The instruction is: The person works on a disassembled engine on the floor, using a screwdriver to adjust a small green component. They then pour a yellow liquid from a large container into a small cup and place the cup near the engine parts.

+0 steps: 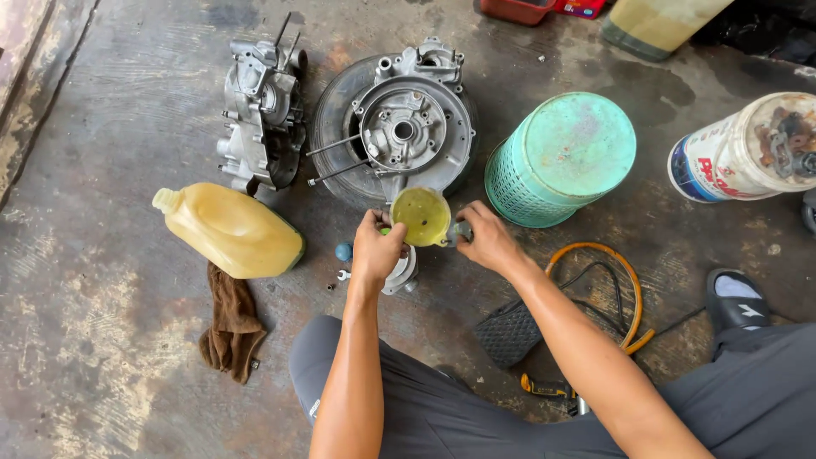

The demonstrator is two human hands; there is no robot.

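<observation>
Fingers (384, 240) of both hands around yellow-green cup (420, 215).

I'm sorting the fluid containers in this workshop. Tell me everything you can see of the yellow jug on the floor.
The jug is translucent yellowish plastic, squarish in body, with a short neck and pale cap at its upper-left end. It lies on its side on the concrete floor, left of the hands and below the grey engine casing. A dark green edge shows at its right end. A brown rag lies just below it, at or under its lower edge. Neither hand touches it.
</observation>
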